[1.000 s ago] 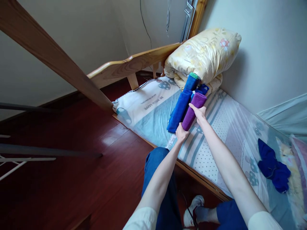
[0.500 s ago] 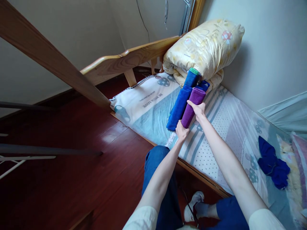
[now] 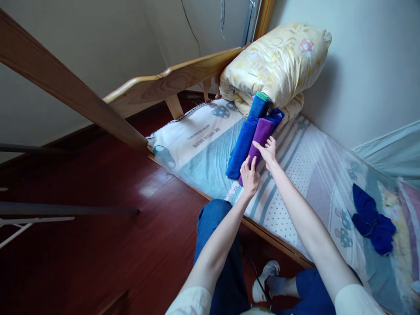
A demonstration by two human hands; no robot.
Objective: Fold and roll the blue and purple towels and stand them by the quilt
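Observation:
A rolled purple towel (image 3: 260, 134) lies on the bed sheet (image 3: 295, 183), right beside a rolled blue towel (image 3: 243, 143). My left hand (image 3: 250, 176) rests flat on the near end of the purple roll, fingers stretched out. My right hand (image 3: 269, 151) lies on the roll's right side, fingers also extended. Neither hand grips anything. Behind the blue roll another blue roll with a green edge (image 3: 260, 105) leans on a folded yellow quilt (image 3: 275, 65).
A crumpled dark blue cloth (image 3: 372, 223) lies on the bed at the right. A wooden headboard rail (image 3: 177, 81) and a slanted wooden beam (image 3: 65, 96) stand left. Dark red wood floor (image 3: 98, 236) lies below, with a white rack (image 3: 19, 223) at far left.
The purple roll has come down from my grip onto the sheet beside the blue roll. Both hands have let go and now lie flat on it.

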